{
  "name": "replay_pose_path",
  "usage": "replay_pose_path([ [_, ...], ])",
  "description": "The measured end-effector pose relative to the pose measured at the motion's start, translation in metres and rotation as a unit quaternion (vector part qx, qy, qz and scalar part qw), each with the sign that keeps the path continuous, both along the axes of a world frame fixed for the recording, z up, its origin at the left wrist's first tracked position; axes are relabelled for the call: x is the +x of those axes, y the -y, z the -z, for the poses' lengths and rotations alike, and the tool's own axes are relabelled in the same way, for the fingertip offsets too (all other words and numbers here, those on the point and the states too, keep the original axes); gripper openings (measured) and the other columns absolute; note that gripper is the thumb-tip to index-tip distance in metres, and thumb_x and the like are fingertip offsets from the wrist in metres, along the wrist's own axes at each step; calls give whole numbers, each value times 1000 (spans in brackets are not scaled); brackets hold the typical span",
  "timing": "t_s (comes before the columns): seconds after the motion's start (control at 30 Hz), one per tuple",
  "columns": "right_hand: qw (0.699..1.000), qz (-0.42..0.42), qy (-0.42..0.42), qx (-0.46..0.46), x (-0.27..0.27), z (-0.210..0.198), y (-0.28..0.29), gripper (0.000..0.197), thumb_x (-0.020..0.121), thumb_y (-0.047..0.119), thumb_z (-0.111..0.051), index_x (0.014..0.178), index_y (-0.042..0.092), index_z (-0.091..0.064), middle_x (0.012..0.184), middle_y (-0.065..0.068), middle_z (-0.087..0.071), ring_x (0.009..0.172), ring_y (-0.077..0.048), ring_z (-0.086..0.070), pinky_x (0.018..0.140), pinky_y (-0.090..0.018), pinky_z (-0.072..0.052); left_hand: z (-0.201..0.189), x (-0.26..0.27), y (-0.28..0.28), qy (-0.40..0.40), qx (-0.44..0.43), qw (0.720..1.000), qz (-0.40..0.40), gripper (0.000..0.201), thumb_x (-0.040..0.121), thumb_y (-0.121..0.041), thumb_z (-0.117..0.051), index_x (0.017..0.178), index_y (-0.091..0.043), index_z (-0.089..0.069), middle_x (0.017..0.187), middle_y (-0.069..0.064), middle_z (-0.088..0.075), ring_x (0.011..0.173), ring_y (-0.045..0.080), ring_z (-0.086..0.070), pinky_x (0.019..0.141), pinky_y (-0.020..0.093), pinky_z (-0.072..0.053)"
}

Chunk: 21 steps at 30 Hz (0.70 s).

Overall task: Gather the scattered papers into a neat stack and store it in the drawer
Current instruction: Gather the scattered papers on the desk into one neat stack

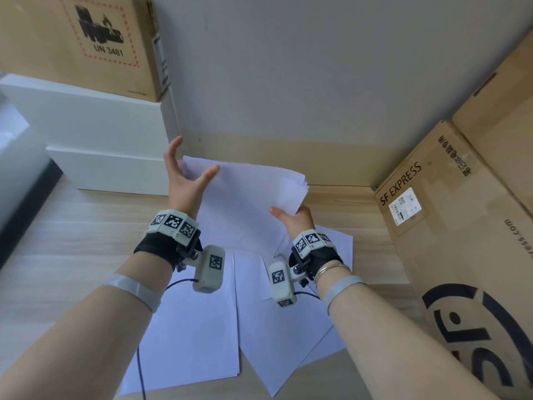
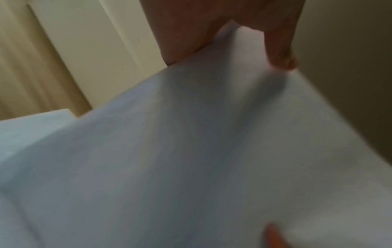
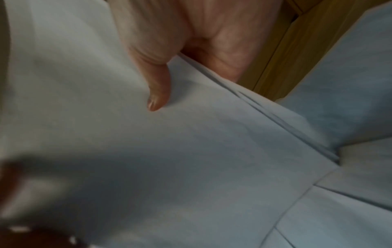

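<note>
A stack of white papers [image 1: 245, 197] is lifted above the wooden table [image 1: 72, 255] and tilts up toward the wall. My right hand [image 1: 291, 217] pinches its near right corner, with the thumb [image 3: 159, 94] on top and the fingers hidden underneath. My left hand [image 1: 190, 166] is spread at the stack's left edge, fingers straight, its thumb [image 2: 280, 55] resting on the top sheet [image 2: 191, 151]. Several loose white sheets [image 1: 202, 327] lie overlapped on the table under my wrists, one of them angled [image 1: 277, 342]. No drawer can be made out.
A white stepped unit [image 1: 101, 168] stands at the left under a cardboard box marked UN 3481 [image 1: 86, 39]. Large SF Express cartons [image 1: 461, 241] line the right side. A grey wall [image 1: 317, 67] closes the back. A black cable [image 1: 141, 370] crosses the near sheets.
</note>
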State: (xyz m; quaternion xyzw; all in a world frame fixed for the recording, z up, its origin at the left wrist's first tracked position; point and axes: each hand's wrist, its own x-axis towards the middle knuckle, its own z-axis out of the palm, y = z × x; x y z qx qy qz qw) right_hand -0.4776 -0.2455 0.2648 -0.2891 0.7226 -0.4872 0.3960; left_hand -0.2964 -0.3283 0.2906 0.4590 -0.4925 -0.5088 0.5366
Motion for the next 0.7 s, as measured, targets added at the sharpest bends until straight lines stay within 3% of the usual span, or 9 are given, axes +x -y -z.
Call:
replay_pose_path([
  [0.07, 1000, 8, 14, -26, 0, -4, 0, 29, 82, 1, -68, 109, -6, -63, 106, -17, -68, 78, -16, -63, 72, -18, -49, 15, 8, -2, 11, 41, 999, 23, 68, 73, -8, -73, 115, -50, -40, 134, -1, -47, 124, 17, -48, 110, 36, -37],
  [0.13, 996, 29, 32, -72, 3, -15, 3, 31, 81, 2, -69, 111, -3, -63, 94, -7, -67, 68, -2, -63, 65, -10, -51, 25, 11, -4, 10, 85, 995, 41, 52, 75, 4, -69, 103, -36, -51, 108, 1, -62, 97, 15, -61, 98, 39, -47],
  [0.23, 986, 80, 47, -136, 4, -34, 16, 32, 87, 16, -65, 115, 0, -60, 103, -10, -67, 93, -19, -64, 91, -33, -50, 34, 12, -5, 55, 118, 990, 48, 31, 76, 4, -69, 84, -23, -56, 86, -5, -61, 77, 8, -59, 89, 37, -49],
  [0.37, 981, 67, 25, -181, 3, -49, 33, 21, 84, 43, -56, 75, 24, -58, 81, 0, -57, 82, -17, -51, 78, -29, -40, 39, 12, -3, 48, 125, 990, 50, 28, 76, 1, -70, 98, -8, -57, 82, -6, -60, 73, 7, -58, 66, 17, -51],
  [0.43, 981, 80, 12, -177, -1, -46, 34, 24, 88, 30, -57, 66, 23, -53, 71, 4, -52, 71, -7, -48, 69, -20, -38, 39, 12, -4, 48, 119, 990, 60, 30, 76, 2, -70, 100, -8, -56, 82, -6, -61, 74, 6, -59, 58, 9, -50],
  [0.5, 978, 92, 16, -189, -6, -42, 32, 26, 88, 10, -54, 64, 20, -53, 63, 2, -45, 52, 4, -42, 53, -10, -33, 40, 14, -4, 42, 118, 989, 73, 26, 76, 2, -70, 94, -13, -59, 85, -5, -62, 76, 8, -60, 65, 14, -51],
  [0.57, 973, 98, 27, -207, -8, -39, 29, 19, 84, 10, -54, 69, 20, -55, 64, 3, -44, 45, 8, -40, 47, -6, -32, 45, 17, -3, 45, 123, 988, 85, 28, 76, 2, -70, 86, -22, -60, 87, -5, -63, 79, 10, -61, 73, 20, -50],
  [0.63, 971, 81, 60, -219, -7, -35, 26, 3, 78, 27, -57, 78, 24, -56, 74, 6, -49, 58, 11, -49, 61, -3, -38, 53, 19, -3, 55, 134, 985, 98, 27, 76, 1, -70, 84, -24, -61, 88, -3, -64, 80, 13, -61, 75, 23, -49],
  [0.7, 975, 26, 77, -205, -6, -27, 22, 29, 69, 49, -66, 92, 34, -57, 95, 5, -55, 93, -2, -58, 87, -20, -44, 59, 20, -4, 60, 157, 979, 113, 26, 76, 0, -70, 81, -24, -62, 86, -4, -65, 80, 15, -60, 77, 28, -47],
])
